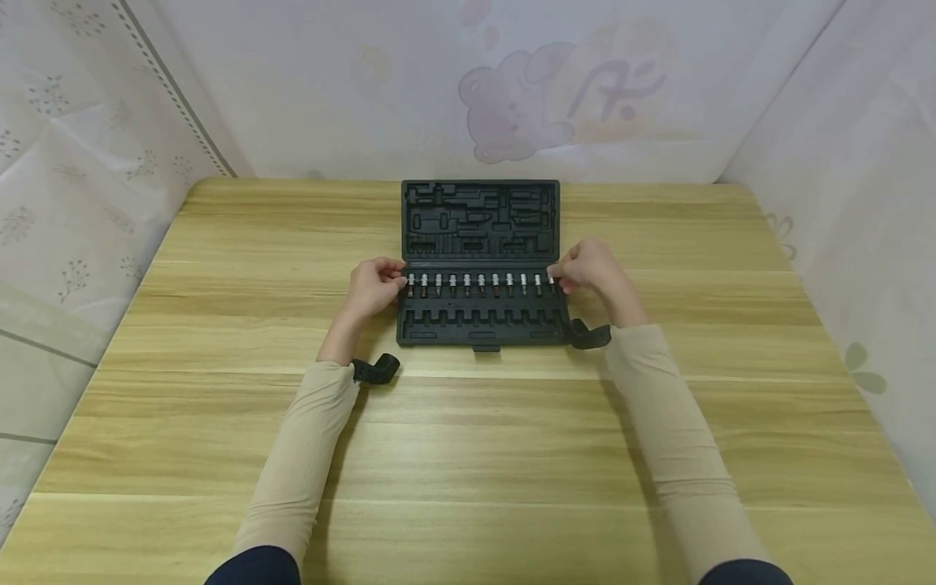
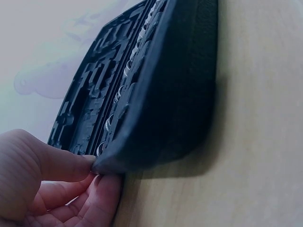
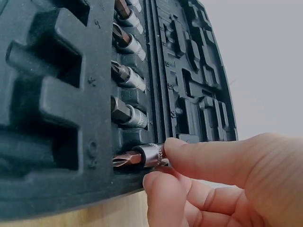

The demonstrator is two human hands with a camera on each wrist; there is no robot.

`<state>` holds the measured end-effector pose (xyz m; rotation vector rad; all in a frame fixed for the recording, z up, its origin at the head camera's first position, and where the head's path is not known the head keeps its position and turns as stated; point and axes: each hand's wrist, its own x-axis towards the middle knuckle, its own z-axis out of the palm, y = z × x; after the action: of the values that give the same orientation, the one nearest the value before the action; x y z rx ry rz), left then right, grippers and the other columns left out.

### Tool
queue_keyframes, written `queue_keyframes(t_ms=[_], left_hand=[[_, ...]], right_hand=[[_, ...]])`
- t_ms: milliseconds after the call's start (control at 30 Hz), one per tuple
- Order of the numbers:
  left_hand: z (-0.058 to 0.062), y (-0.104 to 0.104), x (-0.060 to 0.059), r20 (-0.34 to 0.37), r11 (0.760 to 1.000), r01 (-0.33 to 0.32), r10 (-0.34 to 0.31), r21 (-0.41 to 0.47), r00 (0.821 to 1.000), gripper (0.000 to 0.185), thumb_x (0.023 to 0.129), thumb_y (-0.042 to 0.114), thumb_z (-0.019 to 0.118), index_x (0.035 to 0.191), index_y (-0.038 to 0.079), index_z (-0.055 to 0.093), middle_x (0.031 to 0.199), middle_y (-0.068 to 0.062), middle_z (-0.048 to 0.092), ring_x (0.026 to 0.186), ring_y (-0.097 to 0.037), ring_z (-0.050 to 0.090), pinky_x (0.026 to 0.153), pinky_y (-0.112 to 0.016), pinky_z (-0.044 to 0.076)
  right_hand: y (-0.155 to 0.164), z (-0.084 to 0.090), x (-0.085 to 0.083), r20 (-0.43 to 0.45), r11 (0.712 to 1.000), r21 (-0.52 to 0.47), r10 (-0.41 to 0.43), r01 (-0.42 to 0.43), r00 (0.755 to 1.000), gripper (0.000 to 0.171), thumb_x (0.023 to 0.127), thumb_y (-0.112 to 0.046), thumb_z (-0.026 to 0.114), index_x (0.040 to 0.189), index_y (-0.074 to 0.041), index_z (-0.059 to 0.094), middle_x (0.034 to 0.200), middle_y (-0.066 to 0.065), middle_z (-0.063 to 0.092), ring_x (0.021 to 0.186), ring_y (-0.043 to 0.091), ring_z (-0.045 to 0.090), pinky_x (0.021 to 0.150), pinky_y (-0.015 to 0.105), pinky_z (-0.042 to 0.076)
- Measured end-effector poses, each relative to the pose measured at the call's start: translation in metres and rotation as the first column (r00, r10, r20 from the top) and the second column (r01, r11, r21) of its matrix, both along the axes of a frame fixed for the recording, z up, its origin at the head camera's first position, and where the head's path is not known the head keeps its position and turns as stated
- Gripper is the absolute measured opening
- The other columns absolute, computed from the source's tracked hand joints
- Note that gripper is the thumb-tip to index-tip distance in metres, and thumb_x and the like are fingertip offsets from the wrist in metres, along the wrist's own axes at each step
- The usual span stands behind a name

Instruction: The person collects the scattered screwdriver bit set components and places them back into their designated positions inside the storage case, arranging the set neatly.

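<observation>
An open black tool case lies in the middle of the wooden table, its moulded lid flat behind it. A row of several silver bit sockets stands along the hinge side of the near half. My left hand pinches the case at its left edge, near the leftmost bit; thumb and finger of the left hand close on the rim. My right hand is at the row's right end. There the right hand pinches the last cross-tip bit socket seated in its slot.
The near half's front slots and the lid's recesses hold no tools. Pale printed fabric walls the table at the back and both sides. Bare wood stretches to the left, right and front of the case. Black wrist mounts sit on both forearms.
</observation>
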<state>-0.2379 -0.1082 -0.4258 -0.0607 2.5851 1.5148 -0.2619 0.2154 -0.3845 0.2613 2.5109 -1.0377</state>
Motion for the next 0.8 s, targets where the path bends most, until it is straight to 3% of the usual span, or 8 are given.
queue_keyframes(t_ms=[267, 500, 800], left_hand=[[0.0, 0.0, 0.0, 0.004, 1.0, -0.001, 0.001, -0.004, 1.0, 0.026, 0.089, 0.0, 0.057, 0.114, -0.006, 0.061, 0.097, -0.017, 0.059, 0.077, -0.019, 0.053, 0.058, -0.021, 0.052], [0.0, 0.0, 0.0, 0.011, 1.0, 0.002, -0.002, -0.001, 1.0, 0.027, 0.089, 0.0, 0.057, 0.115, -0.005, 0.061, 0.098, -0.018, 0.06, 0.079, -0.02, 0.054, 0.059, -0.022, 0.052], [-0.001, -0.001, 0.0, 0.02, 1.0, 0.003, -0.003, 0.009, 1.0, 0.028, 0.089, 0.0, 0.057, 0.116, -0.005, 0.06, 0.098, -0.017, 0.059, 0.078, -0.02, 0.054, 0.06, -0.023, 0.053]], right_hand=[[0.001, -0.004, -0.004, 0.007, 1.0, -0.01, -0.029, 0.029, 1.0, 0.015, 0.084, -0.006, 0.067, 0.083, 0.009, 0.064, 0.059, 0.003, 0.057, 0.047, 0.008, 0.056, 0.051, 0.023, 0.053], [0.007, -0.006, -0.009, 0.098, 0.994, -0.085, -0.064, 0.072, 0.993, 0.016, 0.084, -0.008, 0.069, 0.078, 0.004, 0.061, 0.057, 0.003, 0.056, 0.046, 0.009, 0.054, 0.05, 0.022, 0.051], [0.009, 0.003, -0.015, 0.24, 0.999, -0.016, 0.045, -0.043, 0.97, 0.024, 0.09, -0.019, 0.064, 0.082, 0.003, 0.056, 0.053, 0.001, 0.054, 0.047, 0.008, 0.052, 0.045, 0.019, 0.042]])
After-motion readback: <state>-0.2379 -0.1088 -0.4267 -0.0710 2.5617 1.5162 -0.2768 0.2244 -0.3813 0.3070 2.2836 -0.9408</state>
